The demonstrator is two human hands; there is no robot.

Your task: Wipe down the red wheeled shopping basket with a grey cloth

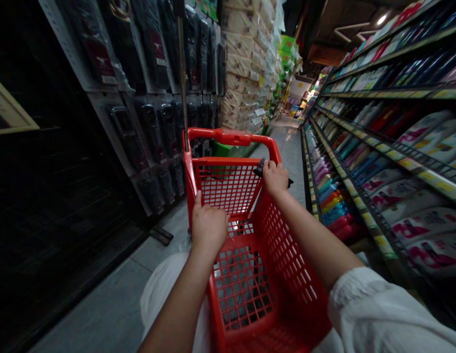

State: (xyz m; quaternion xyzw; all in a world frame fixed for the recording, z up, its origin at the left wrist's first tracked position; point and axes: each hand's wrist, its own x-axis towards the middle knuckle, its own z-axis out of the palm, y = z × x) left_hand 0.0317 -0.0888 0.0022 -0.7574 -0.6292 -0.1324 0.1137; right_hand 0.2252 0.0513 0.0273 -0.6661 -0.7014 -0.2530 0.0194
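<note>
Left hand (209, 223) curls around the left edge of the red cart (287, 240), with one finger pointing up. Right hand (275, 177) is wrapped over the right edge, and a small black part (259, 169) pokes out from under it. The cart is right in front of the person, on the grey floor (103, 299). Its sides and bottom are full of holes. A thin pole (183, 73) stands up at its far left corner. Dark packs (165, 122) hang on the left, tan packs (239, 78) are piled up ahead, and long shelves (408, 164) hold bottles (430, 228) on the right.
</note>
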